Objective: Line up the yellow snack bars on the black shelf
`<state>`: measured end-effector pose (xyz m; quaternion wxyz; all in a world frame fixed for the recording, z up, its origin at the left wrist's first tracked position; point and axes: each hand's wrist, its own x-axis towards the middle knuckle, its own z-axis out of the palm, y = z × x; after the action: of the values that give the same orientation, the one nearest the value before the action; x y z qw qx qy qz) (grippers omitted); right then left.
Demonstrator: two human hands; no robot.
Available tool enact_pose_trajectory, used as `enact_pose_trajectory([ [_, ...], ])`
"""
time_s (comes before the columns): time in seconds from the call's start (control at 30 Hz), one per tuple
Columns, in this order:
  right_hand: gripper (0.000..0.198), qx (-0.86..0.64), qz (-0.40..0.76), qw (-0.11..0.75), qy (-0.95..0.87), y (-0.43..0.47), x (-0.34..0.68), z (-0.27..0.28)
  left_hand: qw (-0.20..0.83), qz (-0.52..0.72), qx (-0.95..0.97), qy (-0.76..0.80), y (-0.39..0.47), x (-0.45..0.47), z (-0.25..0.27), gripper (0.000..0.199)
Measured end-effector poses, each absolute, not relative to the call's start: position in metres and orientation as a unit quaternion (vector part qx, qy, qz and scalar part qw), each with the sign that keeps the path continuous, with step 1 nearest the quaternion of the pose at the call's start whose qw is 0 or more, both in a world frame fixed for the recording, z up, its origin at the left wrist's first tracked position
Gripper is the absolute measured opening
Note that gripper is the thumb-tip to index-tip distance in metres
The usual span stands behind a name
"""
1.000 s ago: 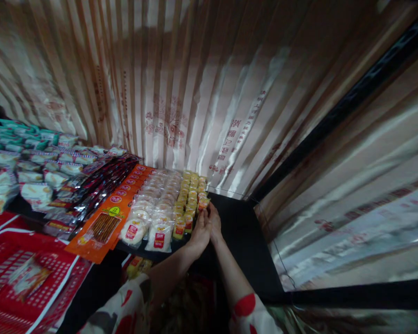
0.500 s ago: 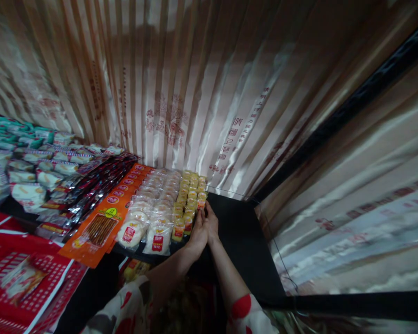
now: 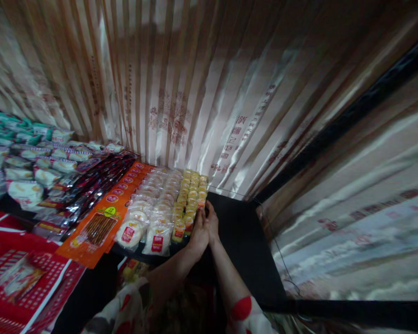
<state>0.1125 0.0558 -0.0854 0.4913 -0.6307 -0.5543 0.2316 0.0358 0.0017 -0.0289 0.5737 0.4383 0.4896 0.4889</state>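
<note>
Yellow packs [image 3: 192,193] look like shiny plastic film; the basket [image 3: 48,266], smooth plastic; the curtain [image 3: 181,69], satiny cloth; the table [image 3: 242,246], matt.

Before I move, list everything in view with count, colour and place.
small packets: many, yellow, right end of display
round-snack packs: many, white, left of those
stick packets: several, orange, next left
foil packets: many, dark red, next left
pale packets: many, white, far left
far packets: many, green, back left
basket: at least one, red, lower left
basket packet: one, whitish, in basket
table: one, black, under the rows
lower packets: count unclear, yellow, below table
curtain: count unclear, pale, back and right
bars: two, black, right side
sleeves: two, white and red, bottom
left hand: one, bare, by nearest small packets
right hand: one, bare, beside left hand
</note>
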Motion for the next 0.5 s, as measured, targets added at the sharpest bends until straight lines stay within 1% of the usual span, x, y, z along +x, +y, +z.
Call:
enact_pose_trajectory([
  [0.13, 0.049, -0.627, 0.245, 0.525, -0.521, 0.053, 0.11, -0.087, 0.511, 0.495, 0.483, 0.511, 0.005, 0.039, -0.041, 0.055],
  [0.33, 0.042, -0.638, 0.248, 0.516, -0.515, 0.048, 0.109, -0.075, 0.465, 0.536, 0.475, 0.52, 0.016, 0.067, -0.027, 0.057],
  [0.43, 0.043, -0.646, 0.234, 0.515, -0.513, 0.037, 0.109, -0.069, 0.464, 0.53, 0.48, 0.522, 0.008, 0.066, -0.023, 0.053],
  [0.5, 0.048, -0.658, 0.225, 0.511, -0.506, 0.023, 0.107, -0.065, 0.471, 0.505, 0.494, 0.528, -0.009, 0.053, -0.026, 0.047],
])
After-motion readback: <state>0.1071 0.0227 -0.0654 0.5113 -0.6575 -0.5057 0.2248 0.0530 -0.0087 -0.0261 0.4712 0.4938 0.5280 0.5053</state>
